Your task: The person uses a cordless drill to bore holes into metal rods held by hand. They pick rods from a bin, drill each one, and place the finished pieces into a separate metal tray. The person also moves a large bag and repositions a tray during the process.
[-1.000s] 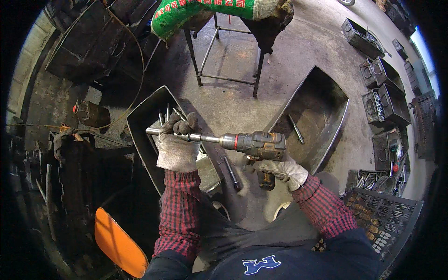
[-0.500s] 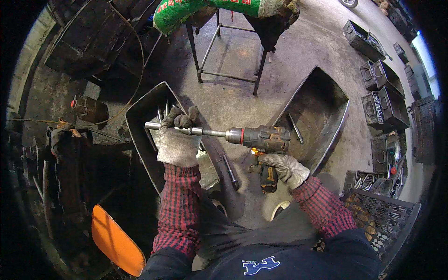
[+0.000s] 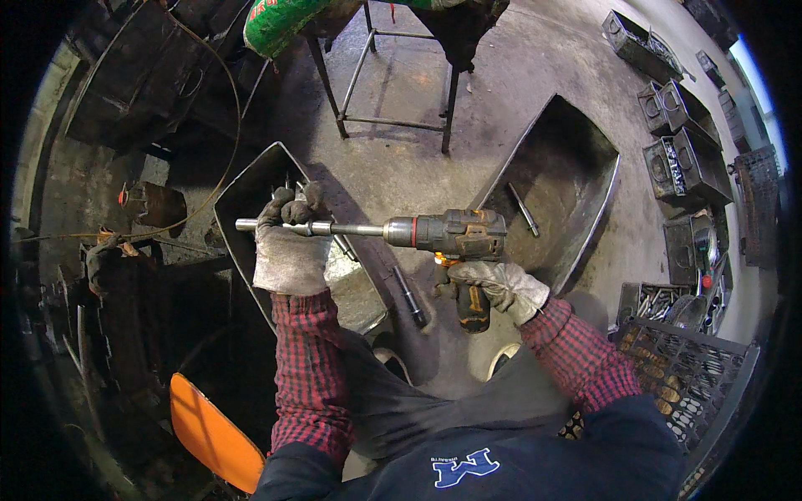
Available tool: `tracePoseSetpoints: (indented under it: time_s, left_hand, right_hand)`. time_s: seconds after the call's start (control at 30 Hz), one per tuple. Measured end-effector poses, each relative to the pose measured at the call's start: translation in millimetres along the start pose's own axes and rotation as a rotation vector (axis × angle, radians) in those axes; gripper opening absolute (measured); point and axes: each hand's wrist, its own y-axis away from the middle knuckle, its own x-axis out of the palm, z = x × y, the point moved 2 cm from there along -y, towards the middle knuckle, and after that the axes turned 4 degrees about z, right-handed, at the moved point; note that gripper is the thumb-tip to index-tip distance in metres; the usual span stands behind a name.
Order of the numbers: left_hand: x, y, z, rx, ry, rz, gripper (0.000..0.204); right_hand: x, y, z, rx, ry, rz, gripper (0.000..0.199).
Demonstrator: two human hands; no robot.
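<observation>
A black and orange cordless drill (image 3: 472,234) lies level in front of me. My right hand (image 3: 505,288), in a grey-white work glove, is closed around its handle. From the chuck a shiny metal rod (image 3: 355,230) points left. My left hand (image 3: 291,250), gloved with dark fingertips, is closed around that rod near its outer end, which sticks out past the glove. Below my left hand stands a metal bin (image 3: 230,196) with several similar rods in it. Another metal rod (image 3: 409,296) lies on the floor between the bins.
A second metal bin (image 3: 581,179) at the right holds one rod (image 3: 524,209). A metal-framed stand (image 3: 393,123) with a green sack (image 3: 280,23) is ahead. Crates of parts (image 3: 681,171) line the right side. An orange panel (image 3: 213,434) stands lower left, near dark machinery.
Both hands, with the drill and rod, have shifted a little to the left. The view has tilted slightly, so the stand and bins sit higher. My grip looks the same.
</observation>
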Motion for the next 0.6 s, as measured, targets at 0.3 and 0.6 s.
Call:
tracePoseSetpoints:
  time_s: [0.3,0.6]
  left_hand:
    - [9.1,5.6,-2.8,0.041,-0.032,-0.099,0.021]
    - [4.6,-0.9,-6.5,0.001,-0.026,0.021,0.016]
  right_hand:
    - [-4.4,3.8,-4.9,0.038,-0.151,0.055,0.060]
    - [-6.0,9.2,-1.9,-0.069,-0.074,0.064,0.058]
